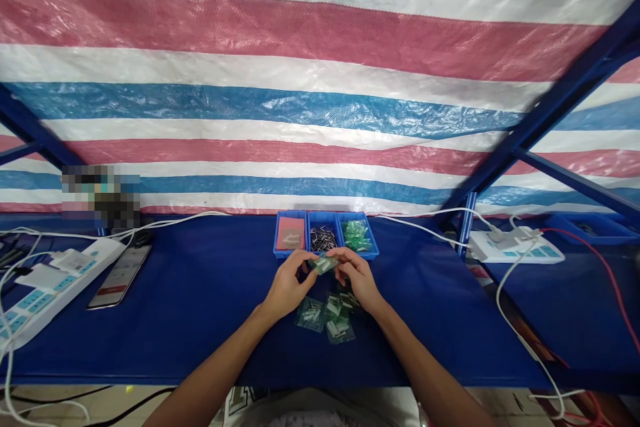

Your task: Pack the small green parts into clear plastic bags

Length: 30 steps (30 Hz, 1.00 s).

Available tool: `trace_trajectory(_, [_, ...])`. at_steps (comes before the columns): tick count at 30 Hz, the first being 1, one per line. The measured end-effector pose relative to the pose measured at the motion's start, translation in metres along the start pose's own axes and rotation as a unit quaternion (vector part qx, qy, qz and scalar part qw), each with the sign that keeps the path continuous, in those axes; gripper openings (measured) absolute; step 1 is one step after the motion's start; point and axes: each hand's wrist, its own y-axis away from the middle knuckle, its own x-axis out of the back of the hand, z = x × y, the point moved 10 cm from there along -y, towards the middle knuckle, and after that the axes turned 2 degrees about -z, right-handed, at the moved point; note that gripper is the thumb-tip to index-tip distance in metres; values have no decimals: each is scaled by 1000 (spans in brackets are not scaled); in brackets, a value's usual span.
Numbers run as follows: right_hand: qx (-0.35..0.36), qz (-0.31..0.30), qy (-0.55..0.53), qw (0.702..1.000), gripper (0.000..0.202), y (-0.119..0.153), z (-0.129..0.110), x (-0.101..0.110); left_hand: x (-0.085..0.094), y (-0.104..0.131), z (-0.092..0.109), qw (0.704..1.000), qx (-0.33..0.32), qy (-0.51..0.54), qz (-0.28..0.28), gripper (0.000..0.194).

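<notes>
Between my two hands is a small clear plastic bag (326, 264) with pale pieces inside. The fingers of my left hand (293, 281) pinch its left side, while my right hand (359, 279) grips the right edge. Just below them on the blue table lie several filled plastic bags (339, 328) holding small whitish and metallic parts. Beyond my fingertips stands a blue three-part bin (277, 254). A pinkish-red piece with pale items (291, 233) is in its left section, dark metal screws or pins (323, 239) in the middle, greenish bags (357, 235) in the right.
A phone (120, 277) lies at left beside a white power strip (75, 291). Another power strip (520, 247) with cables sits at right near a blue metal post (467, 223). A striped tarp (300, 103) hangs behind the table (210, 273).
</notes>
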Motion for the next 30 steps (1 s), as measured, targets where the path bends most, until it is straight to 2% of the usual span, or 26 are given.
trace_trajectory(4, [8,-9,10,1000,25,1,-3,-3,1,0,1,1000,5,-3,7,26])
trace_trajectory(8, [7,-4,40,999,31,1,3,-3,3,1,-5,999,26,-9,18,29])
trace_trajectory(14, [30,8,68,997,32,1,1,-1,4,1,-3,999,18,-31,15,36])
trace_trajectory(21, [19,8,73,997,30,2,0,-2,0,5,-14,999,52,10,9,28])
trace_trajectory(27, [16,22,43,999,29,-1,4,1,0,8,-8,999,18,35,12,42])
trace_trajectory(30, [17,13,21,1000,30,-1,4,-2,0,7,-4,1000,3,25,1,42])
